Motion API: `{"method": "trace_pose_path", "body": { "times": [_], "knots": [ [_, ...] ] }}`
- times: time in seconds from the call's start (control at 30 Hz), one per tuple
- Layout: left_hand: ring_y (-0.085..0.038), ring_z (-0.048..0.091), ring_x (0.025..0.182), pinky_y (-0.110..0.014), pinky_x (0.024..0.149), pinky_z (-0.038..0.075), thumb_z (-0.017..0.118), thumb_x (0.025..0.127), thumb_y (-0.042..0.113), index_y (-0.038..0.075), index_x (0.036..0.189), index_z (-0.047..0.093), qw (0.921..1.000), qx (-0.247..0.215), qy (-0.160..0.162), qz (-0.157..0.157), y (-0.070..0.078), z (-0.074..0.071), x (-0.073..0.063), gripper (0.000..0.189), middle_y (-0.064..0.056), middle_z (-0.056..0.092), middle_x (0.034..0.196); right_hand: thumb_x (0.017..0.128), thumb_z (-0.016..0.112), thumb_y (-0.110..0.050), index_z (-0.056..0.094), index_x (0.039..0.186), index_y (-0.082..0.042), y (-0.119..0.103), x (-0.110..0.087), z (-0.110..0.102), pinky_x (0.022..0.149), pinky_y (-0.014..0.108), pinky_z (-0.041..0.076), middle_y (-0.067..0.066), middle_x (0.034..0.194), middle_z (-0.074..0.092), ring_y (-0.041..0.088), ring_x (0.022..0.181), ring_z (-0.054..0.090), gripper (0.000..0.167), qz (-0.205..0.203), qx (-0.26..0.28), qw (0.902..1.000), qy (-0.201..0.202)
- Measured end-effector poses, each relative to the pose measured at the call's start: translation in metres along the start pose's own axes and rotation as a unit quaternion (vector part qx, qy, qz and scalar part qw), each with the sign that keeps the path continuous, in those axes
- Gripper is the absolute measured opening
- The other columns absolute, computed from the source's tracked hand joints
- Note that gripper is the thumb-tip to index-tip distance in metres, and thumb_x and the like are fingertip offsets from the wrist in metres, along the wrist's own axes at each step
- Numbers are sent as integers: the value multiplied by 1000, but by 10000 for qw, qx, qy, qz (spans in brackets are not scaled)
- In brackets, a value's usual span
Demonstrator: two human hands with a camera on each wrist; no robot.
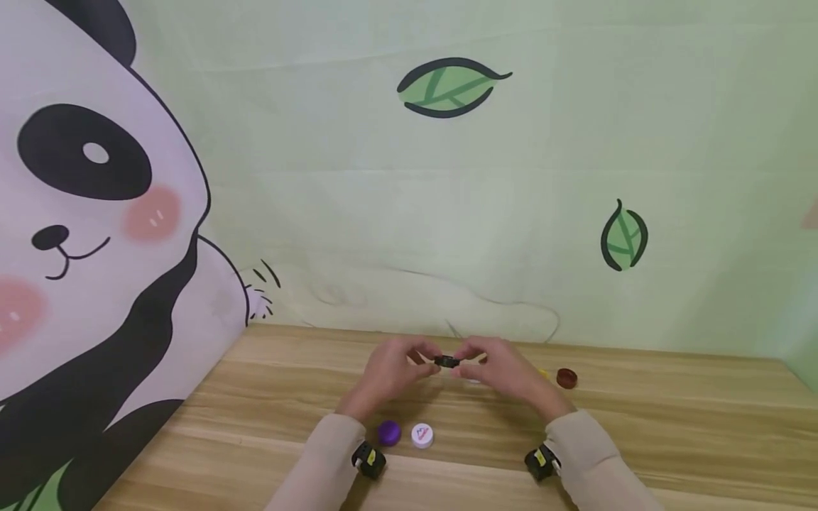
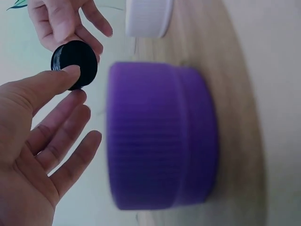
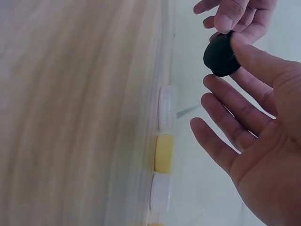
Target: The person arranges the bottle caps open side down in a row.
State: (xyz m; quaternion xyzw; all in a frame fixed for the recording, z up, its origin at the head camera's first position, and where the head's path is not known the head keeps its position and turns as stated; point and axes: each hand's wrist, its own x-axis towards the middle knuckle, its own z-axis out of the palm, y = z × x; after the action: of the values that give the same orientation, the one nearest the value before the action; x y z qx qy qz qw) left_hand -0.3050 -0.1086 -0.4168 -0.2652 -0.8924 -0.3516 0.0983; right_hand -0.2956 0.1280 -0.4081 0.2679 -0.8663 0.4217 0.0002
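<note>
A round black bottle cap (image 1: pixel 446 361) is held up above the wooden table between both hands. My left hand (image 1: pixel 388 365) pinches its left side, the thumb lying against the cap's face in the left wrist view. From the other side my right hand (image 1: pixel 501 365) pinches the same cap (image 3: pixel 218 56) between thumb and fingers. The remaining fingers of both hands are spread loosely. Below the left hand, a ribbed purple cap (image 2: pixel 160 136) stands on the table. Beside it sits a white cap (image 1: pixel 422 435) with a printed top.
Behind the right hand stand a yellow cap (image 3: pixel 163 154) and two whitish caps, one ribbed (image 3: pixel 166 108) and one smoother (image 3: pixel 160 193). A dark red-brown cap (image 1: pixel 566 378) lies right of the right wrist. A printed cloth (image 1: pixel 358 213) hangs along the table's back edge.
</note>
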Motion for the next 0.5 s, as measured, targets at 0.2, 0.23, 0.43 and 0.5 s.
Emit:
{"method": "trace_pose_path", "body": {
  "times": [0.2, 0.23, 0.43, 0.5],
  "knots": [
    [-14, 74, 85, -32, 74, 57, 86, 91, 16, 14, 103, 82, 9996, -178, 2, 197, 3, -3, -2, 12, 3, 80, 103, 98, 79, -15, 75, 104, -11, -3, -6, -2, 93, 48, 57, 1, 107, 74, 29, 108, 69, 9, 15, 0, 9999, 105],
    [-13, 73, 84, -31, 74, 57, 86, 91, 16, 15, 103, 82, 9995, -229, -12, 198, 4, -3, -2, 12, 4, 80, 102, 98, 78, -15, 75, 104, -11, -4, -7, -2, 92, 46, 58, 0, 105, 74, 26, 105, 69, 8, 6, 17, 9999, 126],
    [-9, 72, 80, -27, 72, 58, 87, 90, 12, 13, 104, 81, 9981, -509, -124, 312, 8, -5, -5, 16, 4, 79, 100, 100, 77, -18, 76, 105, -11, -5, -12, -5, 80, 41, 57, -4, 95, 73, 18, 93, 67, 9, -111, 161, 9997, 131],
    [-9, 72, 79, -26, 71, 59, 88, 88, 10, 11, 110, 80, 9976, -533, -138, 412, 10, -6, -6, 23, 2, 79, 98, 101, 76, -19, 76, 107, -10, -4, -13, -6, 80, 39, 56, -3, 94, 73, 18, 93, 66, 10, -144, 185, 9996, 125]
  ]
}}
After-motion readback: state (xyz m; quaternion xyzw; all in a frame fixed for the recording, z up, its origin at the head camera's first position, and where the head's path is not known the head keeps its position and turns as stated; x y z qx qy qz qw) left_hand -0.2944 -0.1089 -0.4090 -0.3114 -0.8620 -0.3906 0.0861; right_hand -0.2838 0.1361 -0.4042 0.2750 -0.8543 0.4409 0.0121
